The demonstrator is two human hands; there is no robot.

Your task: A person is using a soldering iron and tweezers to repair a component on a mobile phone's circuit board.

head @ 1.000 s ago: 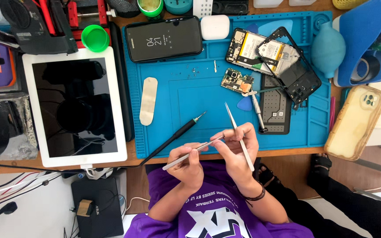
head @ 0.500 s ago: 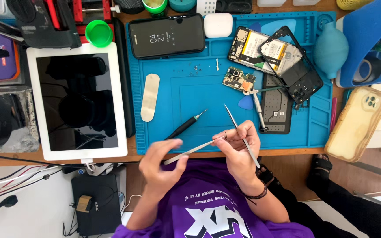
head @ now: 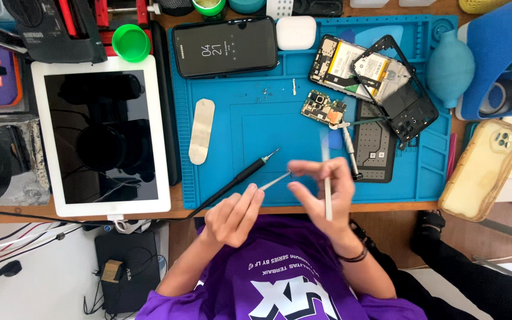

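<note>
The left hand [head: 232,216] pinches thin silver tweezers [head: 275,181] (tips pointing right), while the right hand [head: 324,189] grips a slim white stick [head: 327,195], blurred, over the blue mat [head: 256,124].

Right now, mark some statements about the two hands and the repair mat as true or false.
1. The left hand holds a slim metal tool. True.
2. The right hand is empty. False: it grips a thin white stick.
3. The black soldering iron is held in a hand. False: it lies on the blue mat, close by the left hand.
4. The small circuit board lies on the mat. True.
5. The white tablet lies on the mat. False: it lies on the desk beside the mat.
</note>
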